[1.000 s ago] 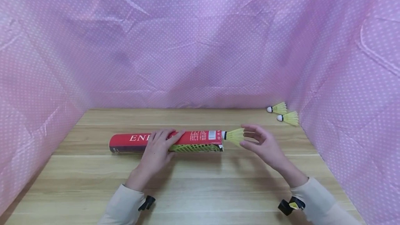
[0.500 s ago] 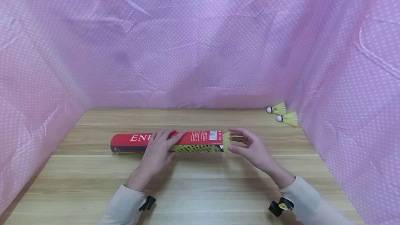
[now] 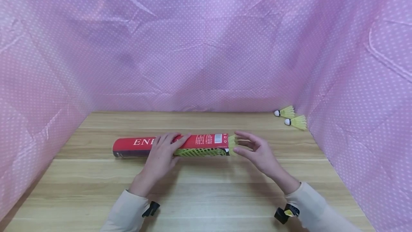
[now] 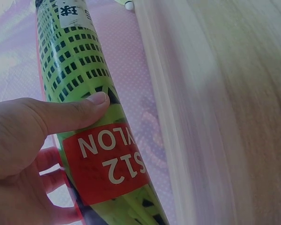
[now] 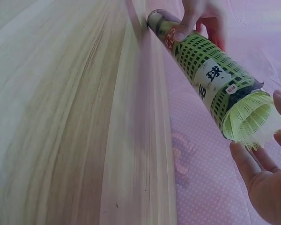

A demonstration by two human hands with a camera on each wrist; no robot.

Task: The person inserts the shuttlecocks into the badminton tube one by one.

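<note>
A red, dark and green shuttlecock tube lies sideways across the wooden table. My left hand grips it around the middle; in the left wrist view the thumb crosses its green side. Out of the tube's right end sticks the yellow skirt of a shuttlecock, its cork hidden inside. My right hand holds the skirt's rim at the fingertips, with thumb and fingers on different sides of it in the right wrist view.
Two more yellow shuttlecocks with white corks, one farther back and one nearer, lie at the table's back right corner. Pink dotted cloth hangs behind and at both sides of the table.
The right hand has moved left, and the shuttlecock has slid into the tube from its right end until just the skirt's edge shows. The left hand has stayed on the tube.
</note>
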